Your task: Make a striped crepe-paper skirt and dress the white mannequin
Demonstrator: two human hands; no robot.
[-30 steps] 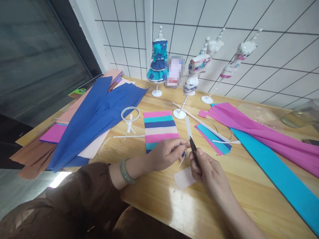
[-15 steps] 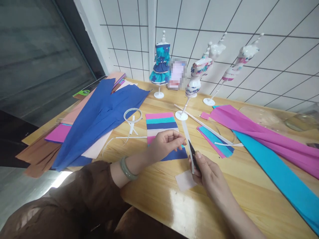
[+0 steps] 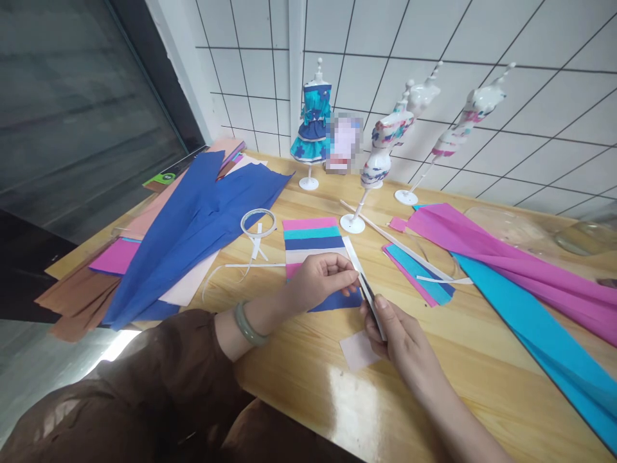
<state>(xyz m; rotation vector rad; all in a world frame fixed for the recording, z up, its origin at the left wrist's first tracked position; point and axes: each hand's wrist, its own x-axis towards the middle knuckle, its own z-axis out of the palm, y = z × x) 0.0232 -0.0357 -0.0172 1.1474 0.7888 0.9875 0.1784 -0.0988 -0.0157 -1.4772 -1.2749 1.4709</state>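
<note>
My left hand (image 3: 328, 278), with a green bangle at the wrist, is closed, thumb and forefinger pinched at a narrow white strip (image 3: 351, 252). My right hand (image 3: 399, 329) grips slim black tweezers (image 3: 365, 288) lying along the strip, whose lower end runs down by my right fingers. Under and behind my left hand lies a panel of pink, teal, blue and pale paper bands (image 3: 313, 233), partly hidden. A small pale square (image 3: 357, 351) rests on the table below my hands.
A tape roll (image 3: 258, 212) and white scraps lie left of the panel. Blue crepe paper (image 3: 193, 225) covers the left side; magenta (image 3: 506, 260) and turquoise sheets (image 3: 525, 328) cross the right. Mini dress forms (image 3: 385, 132) stand behind, one in a blue dress (image 3: 313, 122).
The white strip has shifted and now slants beside the tweezers, its upper end further left. My left fingertips have closed in on it. Both hands stay nearly in place.
</note>
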